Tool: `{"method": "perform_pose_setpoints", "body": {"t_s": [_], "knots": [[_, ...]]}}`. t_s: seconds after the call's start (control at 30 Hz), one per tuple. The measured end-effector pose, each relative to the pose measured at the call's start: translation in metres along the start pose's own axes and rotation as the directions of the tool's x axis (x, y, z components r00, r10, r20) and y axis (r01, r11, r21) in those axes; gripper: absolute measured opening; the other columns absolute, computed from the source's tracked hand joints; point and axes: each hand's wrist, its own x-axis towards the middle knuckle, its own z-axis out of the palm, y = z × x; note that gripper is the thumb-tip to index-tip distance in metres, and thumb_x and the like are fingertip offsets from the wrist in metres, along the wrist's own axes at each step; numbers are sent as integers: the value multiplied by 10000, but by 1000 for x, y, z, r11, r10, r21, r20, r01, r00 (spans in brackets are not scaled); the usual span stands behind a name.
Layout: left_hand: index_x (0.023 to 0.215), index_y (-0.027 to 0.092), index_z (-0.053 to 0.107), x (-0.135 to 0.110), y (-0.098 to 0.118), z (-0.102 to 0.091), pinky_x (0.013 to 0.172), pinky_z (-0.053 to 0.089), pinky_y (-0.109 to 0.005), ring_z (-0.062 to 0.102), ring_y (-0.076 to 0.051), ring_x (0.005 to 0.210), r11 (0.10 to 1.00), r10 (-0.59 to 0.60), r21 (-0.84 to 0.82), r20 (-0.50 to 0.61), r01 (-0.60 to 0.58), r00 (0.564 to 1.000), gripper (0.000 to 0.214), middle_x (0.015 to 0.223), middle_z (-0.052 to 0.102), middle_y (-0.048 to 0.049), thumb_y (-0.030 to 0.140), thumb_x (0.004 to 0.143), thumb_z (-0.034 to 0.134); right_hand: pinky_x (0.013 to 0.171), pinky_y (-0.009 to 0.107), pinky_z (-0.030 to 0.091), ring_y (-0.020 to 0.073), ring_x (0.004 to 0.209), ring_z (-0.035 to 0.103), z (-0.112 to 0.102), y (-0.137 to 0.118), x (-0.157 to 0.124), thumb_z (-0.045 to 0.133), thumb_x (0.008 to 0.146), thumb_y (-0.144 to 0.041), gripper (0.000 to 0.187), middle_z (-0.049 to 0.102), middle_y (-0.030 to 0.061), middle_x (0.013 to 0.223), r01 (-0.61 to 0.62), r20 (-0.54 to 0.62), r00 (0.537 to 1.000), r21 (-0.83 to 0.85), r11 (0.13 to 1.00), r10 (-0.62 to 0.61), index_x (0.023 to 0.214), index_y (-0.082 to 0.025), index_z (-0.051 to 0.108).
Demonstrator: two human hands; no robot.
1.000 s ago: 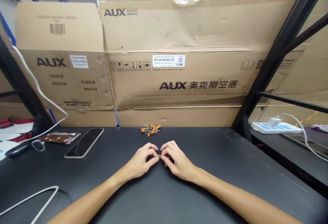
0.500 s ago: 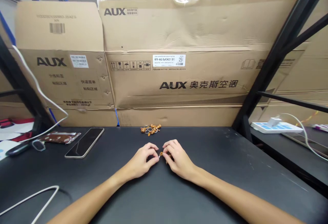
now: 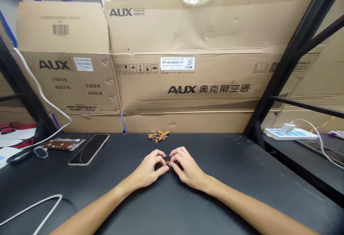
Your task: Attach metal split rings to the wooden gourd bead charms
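Observation:
My left hand [image 3: 148, 169] and my right hand [image 3: 186, 167] rest side by side on the black table [image 3: 231, 177], fingertips pinched together. Between them they grip a small brown charm on a metal ring [image 3: 168, 164]; most of it is hidden by the fingers. Farther back, near the cardboard, lies a small pile of similar brown charms and rings [image 3: 158, 135].
A phone [image 3: 88, 149] lies face up at the left, with a brown wrapper [image 3: 62, 144] and a dark clip [image 3: 24, 155] beside it. White cables [image 3: 32, 208] cross the left side. Large AUX cardboard boxes [image 3: 188, 59] wall off the back. A black rack post [image 3: 282, 66] and a white power strip [image 3: 288, 133] stand at the right.
Both hands have stayed in place; the fingers have shifted slightly around the small charm, closing a little tighter together.

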Motion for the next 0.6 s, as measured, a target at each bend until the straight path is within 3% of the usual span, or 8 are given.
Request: {"method": "perform_pose_setpoints", "body": {"t_s": [0.27,0.5,0.6], "knots": [[794,195,634,-1,2,-1,910,450,-327,589,-179,952,1000,21,-23,16,-21,1000,118,1127,566,-42,278,860,583,869,402,455,212,974,487,-3,-4,-1,505,895,-174,69,561,77,1000,85,38,995,50,995,-87,843,-203,541],[776,194,617,-1,-1,0,893,461,-320,596,-169,925,1000,15,0,29,-15,999,112,1142,561,-37,240,864,566,817,411,458,226,926,503,2,2,1,480,898,-172,121,581,79,951,-63,-71,996,-10,998,62,797,-205,538],[778,194,626,-1,0,0,890,464,-325,598,-170,913,1000,1,13,27,-1,1000,121,1145,563,-39,270,859,579,828,403,458,222,937,502,1,0,1,479,903,-182,118,577,77,966,-42,-48,998,23,999,43,805,-206,541]]}}
